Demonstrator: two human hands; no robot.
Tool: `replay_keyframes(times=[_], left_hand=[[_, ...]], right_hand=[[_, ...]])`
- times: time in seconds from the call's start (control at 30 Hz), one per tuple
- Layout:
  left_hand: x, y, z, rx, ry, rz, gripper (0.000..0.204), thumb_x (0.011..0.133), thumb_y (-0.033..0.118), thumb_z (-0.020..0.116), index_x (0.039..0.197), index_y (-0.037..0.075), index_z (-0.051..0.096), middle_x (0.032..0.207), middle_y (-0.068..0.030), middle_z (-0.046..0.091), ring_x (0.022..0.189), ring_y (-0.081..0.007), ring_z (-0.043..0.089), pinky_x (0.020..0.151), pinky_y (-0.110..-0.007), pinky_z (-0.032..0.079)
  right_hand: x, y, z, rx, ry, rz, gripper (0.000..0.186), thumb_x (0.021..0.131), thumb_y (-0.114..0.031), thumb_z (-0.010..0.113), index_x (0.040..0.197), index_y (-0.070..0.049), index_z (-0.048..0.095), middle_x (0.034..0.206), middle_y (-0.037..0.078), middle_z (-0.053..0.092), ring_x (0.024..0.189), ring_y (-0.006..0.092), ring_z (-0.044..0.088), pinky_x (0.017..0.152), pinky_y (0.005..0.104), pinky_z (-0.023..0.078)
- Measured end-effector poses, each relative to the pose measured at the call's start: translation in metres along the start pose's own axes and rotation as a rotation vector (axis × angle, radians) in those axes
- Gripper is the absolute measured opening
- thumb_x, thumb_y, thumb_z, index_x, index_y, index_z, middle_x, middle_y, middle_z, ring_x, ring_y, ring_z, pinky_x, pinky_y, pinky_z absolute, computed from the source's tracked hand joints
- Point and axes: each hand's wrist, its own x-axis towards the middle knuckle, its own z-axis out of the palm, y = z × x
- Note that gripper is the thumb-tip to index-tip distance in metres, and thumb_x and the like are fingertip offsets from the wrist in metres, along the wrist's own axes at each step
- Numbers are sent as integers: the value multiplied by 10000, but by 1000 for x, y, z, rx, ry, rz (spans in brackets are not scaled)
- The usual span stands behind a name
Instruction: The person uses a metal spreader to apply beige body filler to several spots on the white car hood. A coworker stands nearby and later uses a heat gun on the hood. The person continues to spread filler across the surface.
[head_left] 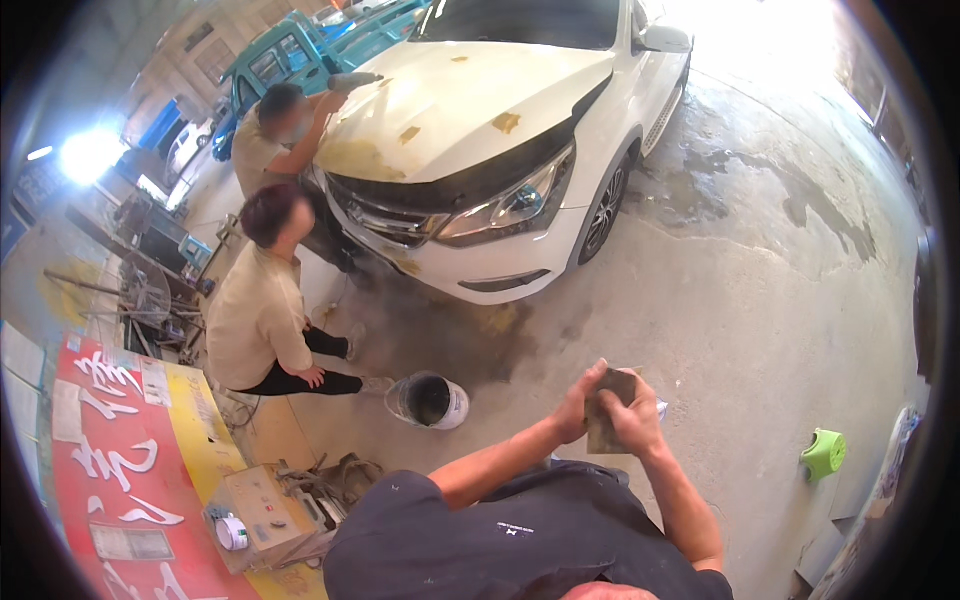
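Note:
In front of my chest, both hands hold a flat brownish-grey sheet (607,439), which looks stiff; its exact kind is not clear. My left hand (577,405) is closed round its left and upper edge. From the right, my right hand (632,414) grips it with the thumb across its face. A small white and blue thing (661,410) shows just beside the right hand, partly hidden. Ahead stands a white car (440,110) with brownish filler patches on its bonnet.
A person (262,310) sits left of the car; another person (275,145) leans over the bonnet with a tool (355,81). A bucket (457,408) stands on the floor left of my hands. Right is a green stool (824,454); lower left, a boxy machine (262,510) and red-yellow signboard (110,440).

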Motion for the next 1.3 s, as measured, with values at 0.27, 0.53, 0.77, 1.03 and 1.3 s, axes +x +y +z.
replay_keyframes(times=[0.27, 0.53, 0.77, 1.03, 1.3], left_hand=[[2, -6, -34, -49, -8, -37, 748, 1086, 627, 401, 1496, 12, 519, 1410, -114, 634, 1293, -225, 607, 1134, -379, 455], [-5, 18, -21, 13, -16, 0, 832, 1064, 686, 389, 1491, -14, 525, 1421, -128, 627, 1307, -231, 600, 1145, -388, 448], [-13, 14, -20, 12, 80, 51, 766, 1067, 659, 435, 1489, 28, 537, 1402, -96, 640, 1289, -203, 605, 1123, -383, 463], [-14, 18, -23, -81, 19, -15, 749, 1065, 666, 416, 1416, 28, 593, 1305, -93, 687, 1179, -209, 663, 1088, -392, 490], [-18, 21, -29, -65, -3, -52, 651, 1100, 538, 417, 1485, 26, 536, 1374, -111, 657, 1266, -217, 630, 1112, -390, 473]], right_hand=[[1, -3, 14, -78, -48, -37, 182, 911, -79, 717, 1073, -11, 671, 935, 74, 726, 880, 165, 682, 789, 351, 562], [15, 10, 7, 42, -70, 151, 208, 908, -30, 717, 1101, 18, 655, 987, 95, 738, 909, 161, 694, 828, 331, 565], [12, -5, 20, -26, -59, 16, 177, 945, -70, 671, 1105, 2, 698, 971, 85, 746, 901, 173, 702, 827, 356, 568], [30, -10, 13, 36, -31, 175, 281, 870, -97, 787, 1103, 18, 678, 932, 86, 717, 910, 177, 673, 828, 364, 550], [32, 1, 17, -47, 3, 22, 112, 952, -53, 657, 1039, 16, 654, 904, 105, 747, 750, 179, 725, 673, 340, 612]])
